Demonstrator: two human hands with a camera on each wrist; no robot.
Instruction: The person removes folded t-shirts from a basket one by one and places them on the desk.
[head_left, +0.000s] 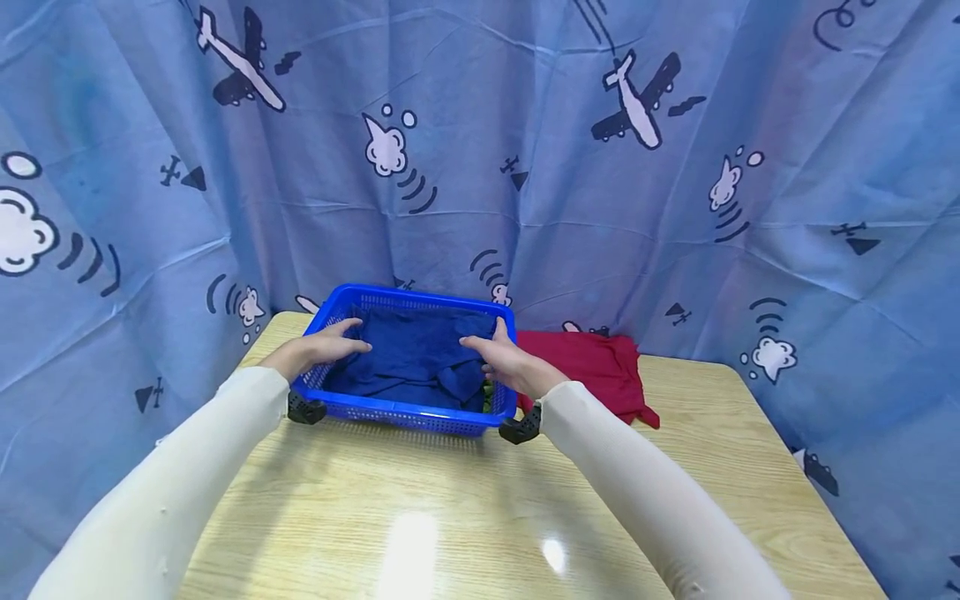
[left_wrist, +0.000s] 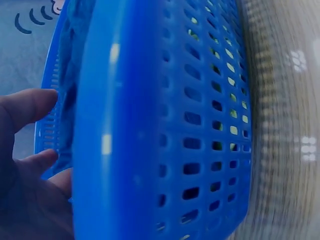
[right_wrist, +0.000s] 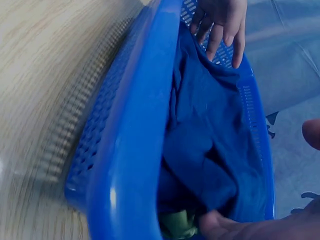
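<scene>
A blue plastic basket (head_left: 420,410) with slotted walls stands at the back of the table, dark blue cloth (head_left: 408,346) spread loosely inside it. Over its left end reaches my left hand (head_left: 327,342), thumb and fingers spread apart above the cloth. My right hand (head_left: 517,360) is at the right end, its thumb and fingers also apart, with nothing between them. In the right wrist view, a bit of green cloth (right_wrist: 177,225) shows under the blue one, close to the right fingertips. The basket's front rim (left_wrist: 115,125) hides part of the left hand in the left wrist view.
Red cloth (head_left: 592,371) lies flat on the table just right of the basket. The wooden table (head_left: 450,517) extends toward me under both forearms. Behind it hangs a blue curtain (head_left: 465,150) printed with airplanes, close to the basket's far side.
</scene>
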